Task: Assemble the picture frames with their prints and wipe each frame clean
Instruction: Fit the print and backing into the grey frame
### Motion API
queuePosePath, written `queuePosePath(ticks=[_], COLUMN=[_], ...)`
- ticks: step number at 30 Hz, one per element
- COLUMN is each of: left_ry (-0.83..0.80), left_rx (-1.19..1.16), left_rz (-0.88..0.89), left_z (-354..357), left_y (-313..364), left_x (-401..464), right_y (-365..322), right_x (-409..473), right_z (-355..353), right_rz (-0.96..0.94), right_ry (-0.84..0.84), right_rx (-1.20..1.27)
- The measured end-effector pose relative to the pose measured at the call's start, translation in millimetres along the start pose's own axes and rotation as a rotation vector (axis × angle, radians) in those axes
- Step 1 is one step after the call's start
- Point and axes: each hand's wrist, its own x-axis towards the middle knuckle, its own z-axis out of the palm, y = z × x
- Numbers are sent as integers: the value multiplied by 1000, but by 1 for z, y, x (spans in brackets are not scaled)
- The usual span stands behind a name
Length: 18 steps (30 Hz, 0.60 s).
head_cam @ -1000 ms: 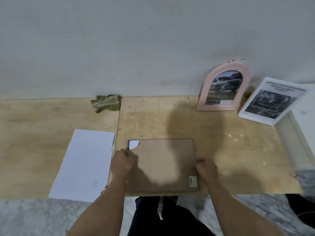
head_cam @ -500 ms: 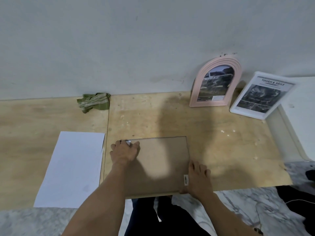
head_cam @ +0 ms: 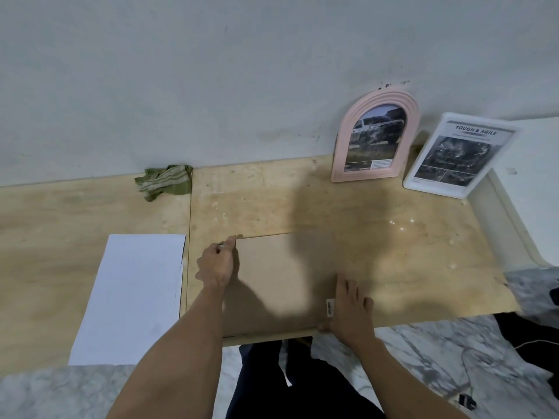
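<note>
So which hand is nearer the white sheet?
Left. The left hand sits at the backing board's far-left corner, just right of the white sheet. The right hand is at the board's near-right corner, well away.

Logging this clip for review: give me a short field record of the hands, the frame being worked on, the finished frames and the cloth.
left hand: at backing board's far left corner, fingers pinched at its edge
right hand: flat on board's near right corner
backing board: brown, lying flat on table
finished frames: pink frame and white frame leaning on wall, prints in
cloth: bunched by wall, untouched
paper: left of board
</note>
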Motion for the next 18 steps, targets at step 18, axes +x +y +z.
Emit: queuePosePath(ticks=[18], left_ry=[-555], left_rx=[-236], left_rz=[121], left_z=[59], left_y=[92], left_x=[-82], right_y=[168], right_x=[13], right_z=[-156], right_rz=[374], right_ry=[386], right_rx=[1082])
